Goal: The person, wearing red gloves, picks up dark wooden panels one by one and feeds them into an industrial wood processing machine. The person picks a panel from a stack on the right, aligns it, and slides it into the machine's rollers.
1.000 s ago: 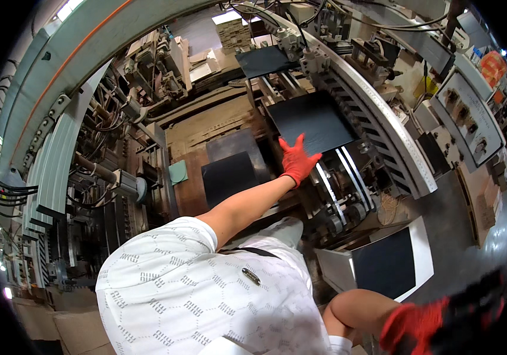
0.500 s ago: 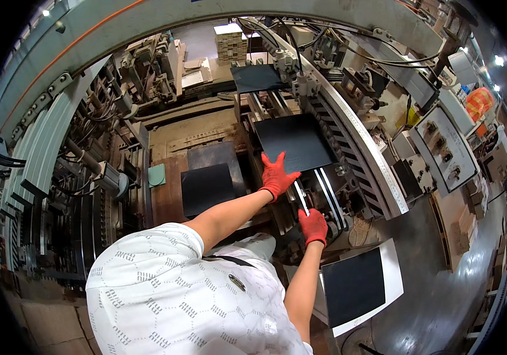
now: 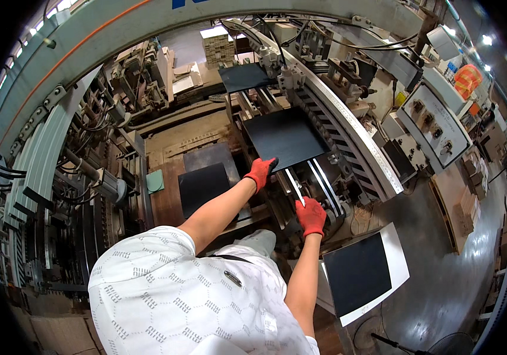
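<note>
Black panel (image 3: 286,139), one, flat across twin metal rails (image 3: 326,188) at centre, beside a ruled guide beam (image 3: 363,139) on its right; lying much as half a second ago. Left hand (image 3: 259,174), red-gloved: at the panel's near left corner, touching it; fingers, spread wide over the near edge half a second earlier, now drawn closer together, though whether they clamp the edge cannot be told. Right hand (image 3: 311,217), red-gloved: at the near end of the left rail, well off to the lower right a second ago; fingers curled, their grip hidden. Consequence, as judged: both hands now attend the panel's near end, the left at the panel itself, the right at the rail. Also present: a far black panel (image 3: 246,77) beyond; a black sheet (image 3: 205,188) and green pad (image 3: 154,181) to the left; a dark sheet (image 3: 357,275) on white board (image 3: 399,260), near right.
</note>
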`<action>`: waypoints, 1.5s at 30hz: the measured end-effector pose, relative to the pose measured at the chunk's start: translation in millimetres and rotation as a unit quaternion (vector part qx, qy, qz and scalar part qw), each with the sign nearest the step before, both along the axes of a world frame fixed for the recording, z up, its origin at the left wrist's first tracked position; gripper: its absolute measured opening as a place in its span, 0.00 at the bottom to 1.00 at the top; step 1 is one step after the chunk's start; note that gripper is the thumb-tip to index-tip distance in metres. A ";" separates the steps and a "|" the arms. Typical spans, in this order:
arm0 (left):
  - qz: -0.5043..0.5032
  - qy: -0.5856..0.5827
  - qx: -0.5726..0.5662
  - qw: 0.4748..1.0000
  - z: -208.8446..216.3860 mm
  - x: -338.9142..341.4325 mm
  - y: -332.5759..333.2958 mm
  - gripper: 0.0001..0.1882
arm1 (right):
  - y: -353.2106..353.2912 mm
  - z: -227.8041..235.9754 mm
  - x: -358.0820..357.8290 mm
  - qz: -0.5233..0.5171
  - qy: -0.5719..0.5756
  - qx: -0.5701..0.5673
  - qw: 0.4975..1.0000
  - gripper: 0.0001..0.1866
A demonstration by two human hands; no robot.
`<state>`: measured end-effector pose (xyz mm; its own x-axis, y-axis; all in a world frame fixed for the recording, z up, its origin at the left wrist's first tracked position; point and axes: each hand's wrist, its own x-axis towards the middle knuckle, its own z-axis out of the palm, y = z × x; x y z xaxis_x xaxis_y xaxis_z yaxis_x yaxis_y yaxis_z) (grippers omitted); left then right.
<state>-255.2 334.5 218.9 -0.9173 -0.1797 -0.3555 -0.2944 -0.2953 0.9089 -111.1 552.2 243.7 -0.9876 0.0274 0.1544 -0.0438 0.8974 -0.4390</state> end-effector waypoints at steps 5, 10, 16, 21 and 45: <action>-0.072 -0.043 0.032 0.996 18.9 36.0 -0.6 0.23 | 0.3 -4.3 7.0 -0.011 0.021 0.000 1.000 0.20; -0.086 -0.009 0.003 0.996 24.9 70.0 2.8 0.25 | 0.1 5.0 8.9 -0.020 -0.023 0.005 1.000 0.19; -0.238 0.235 -0.236 0.913 -14.4 85.2 -22.5 0.20 | -2.7 10.8 9.9 -0.022 -0.004 -0.018 1.000 0.21; -0.247 0.075 -0.064 0.964 2.4 124.5 -20.2 0.19 | -1.6 15.9 28.0 -0.034 0.035 -0.121 0.991 0.14; -0.422 -0.327 0.376 0.758 41.6 204.7 -18.8 0.24 | -34.1 2.1 136.4 -0.230 0.048 -0.601 0.764 0.24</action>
